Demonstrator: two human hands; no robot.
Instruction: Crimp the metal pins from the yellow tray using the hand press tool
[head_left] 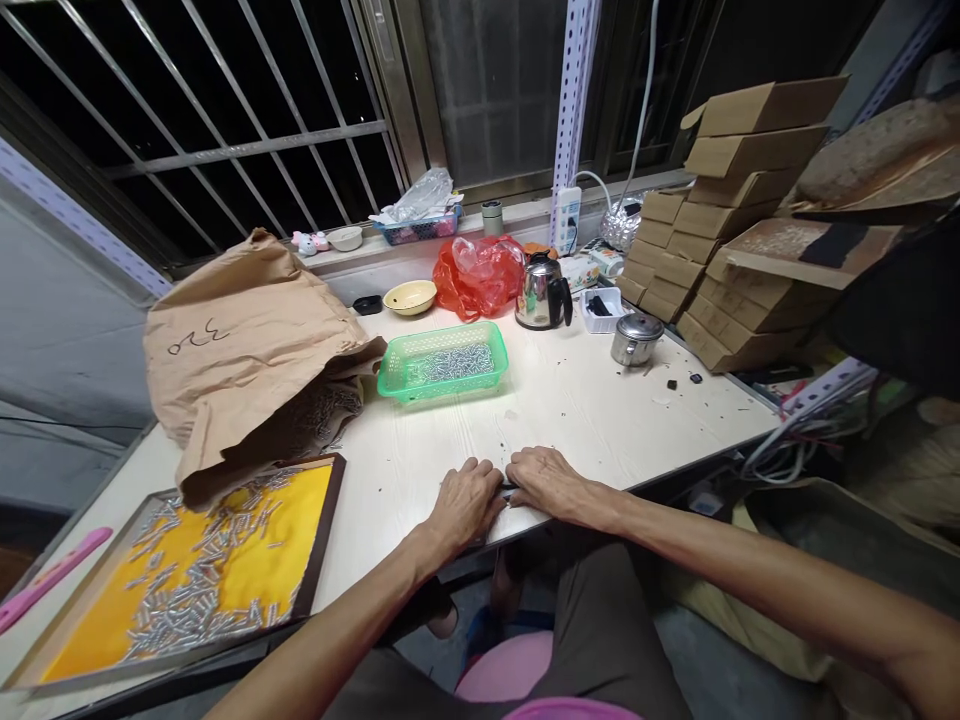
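Note:
My left hand [468, 500] and my right hand [546, 478] meet at the table's front edge, fingers curled in toward each other. Between their fingertips shows a sliver of something small and dark, mostly covered, so its kind cannot be made out. Beyond the hands a green plastic basket [442, 390] holds many small shiny metal pieces [457, 362]. To the left, a shallow tray with a yellow bottom [289, 525] carries loose metal pins [187, 605]. A brown paper sack [247, 350] leans open over the tray's back, with more metal pieces at its mouth.
A steel kettle [541, 292], a lidded metal pot [636, 340] and a white box [601, 312] stand at the back right. Cardboard boxes [742, 200] are stacked beyond them. A red plastic bag [480, 275] and yellow bowl [409, 297] sit behind the basket. A pink handle [56, 578] lies far left.

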